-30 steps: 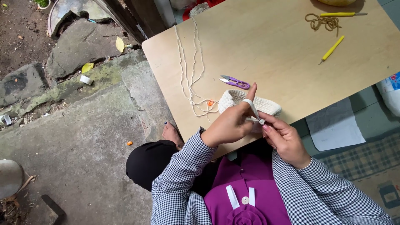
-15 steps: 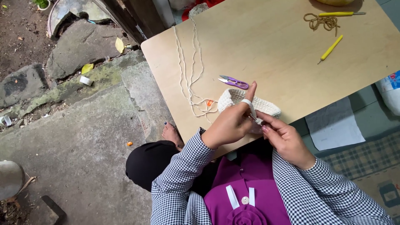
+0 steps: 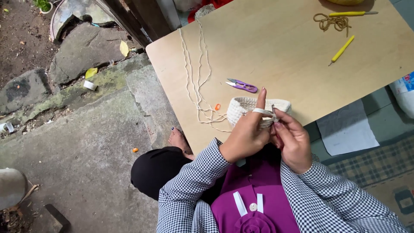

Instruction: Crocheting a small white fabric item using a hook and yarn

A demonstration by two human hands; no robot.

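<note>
The crochet piece (image 3: pixel 248 108) lies at the near edge of the counter (image 3: pixel 280 51), partly under both hands. The left hand (image 3: pixel 246 136) holds it, with the index finger raised and cream yarn (image 3: pixel 194 77) looped over this finger. The right hand (image 3: pixel 293 140) pinches a hook (image 3: pixel 273 108) at the rim of the piece. The yarn runs across the counter to its far edge, near the left corner. Purple snips (image 3: pixel 242 85) lie just beyond the piece, and an orange marker (image 3: pixel 217 106) beside it. Two yellow hooks (image 3: pixel 343 48) lie well apart, with much bare wood between. Left of the counter is a stone floor (image 3: pixel 86 142).
</note>
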